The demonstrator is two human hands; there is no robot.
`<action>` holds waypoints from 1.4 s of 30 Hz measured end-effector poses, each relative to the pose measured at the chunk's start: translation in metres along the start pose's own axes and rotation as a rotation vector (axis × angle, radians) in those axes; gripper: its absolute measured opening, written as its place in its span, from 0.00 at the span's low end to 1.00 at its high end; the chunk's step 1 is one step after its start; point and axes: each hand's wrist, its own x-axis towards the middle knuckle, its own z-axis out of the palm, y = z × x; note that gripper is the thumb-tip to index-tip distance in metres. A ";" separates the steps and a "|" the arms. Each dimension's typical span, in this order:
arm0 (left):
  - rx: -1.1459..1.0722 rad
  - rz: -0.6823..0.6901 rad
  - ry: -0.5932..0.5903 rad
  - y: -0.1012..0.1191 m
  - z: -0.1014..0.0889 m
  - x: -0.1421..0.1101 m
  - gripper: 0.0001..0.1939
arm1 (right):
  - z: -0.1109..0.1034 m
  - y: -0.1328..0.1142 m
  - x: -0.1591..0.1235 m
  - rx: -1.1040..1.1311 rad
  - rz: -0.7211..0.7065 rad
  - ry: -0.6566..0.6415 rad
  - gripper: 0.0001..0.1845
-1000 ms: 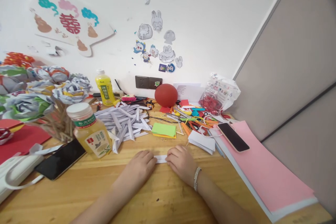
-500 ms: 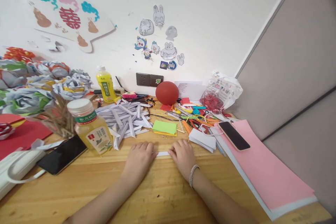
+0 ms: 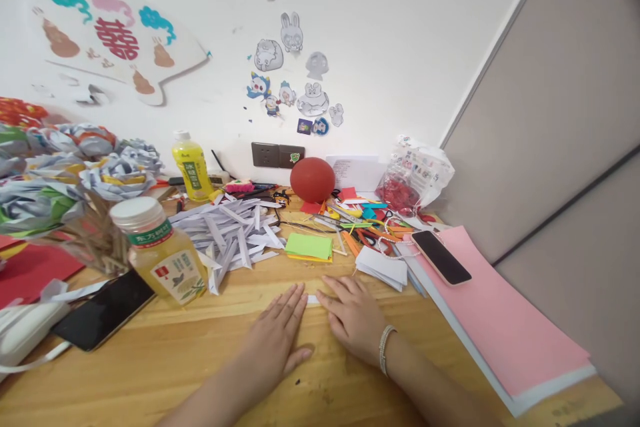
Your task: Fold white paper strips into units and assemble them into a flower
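A narrow folded strip of white paper [image 3: 313,299] lies flat on the wooden table, mostly covered by my hands. My left hand [image 3: 280,328] rests flat over its left end, fingers stretched out and thumb spread to the side. Over the right end, my right hand [image 3: 353,313] presses down with its fingers apart. Only a short piece of the strip shows between the fingertips. Just beyond my hands sits a stack of green and yellow paper slips [image 3: 309,246], and a pile of white paper slips [image 3: 382,267] lies to the right of it.
A heap of folded white strips [image 3: 235,230] lies behind my left hand, beside a drink bottle [image 3: 160,253]. A red balloon [image 3: 313,179] stands by the wall. One phone [image 3: 441,257] rests on pink paper [image 3: 505,320]; another phone [image 3: 106,310] lies at left.
My fingers have gone from gripping the strip's ends to lying stretched flat over it. The strip is more covered now. The view has shifted slightly.
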 end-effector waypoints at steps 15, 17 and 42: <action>0.205 -0.423 -0.085 -0.009 -0.028 0.000 0.28 | 0.005 0.006 -0.013 -0.020 0.015 0.028 0.23; 0.199 -0.421 -0.022 -0.013 -0.029 0.003 0.24 | 0.007 0.006 -0.013 -0.022 -0.003 0.025 0.23; -0.142 -0.305 0.070 -0.026 -0.036 0.011 0.09 | 0.019 -0.014 0.021 0.080 0.003 0.413 0.09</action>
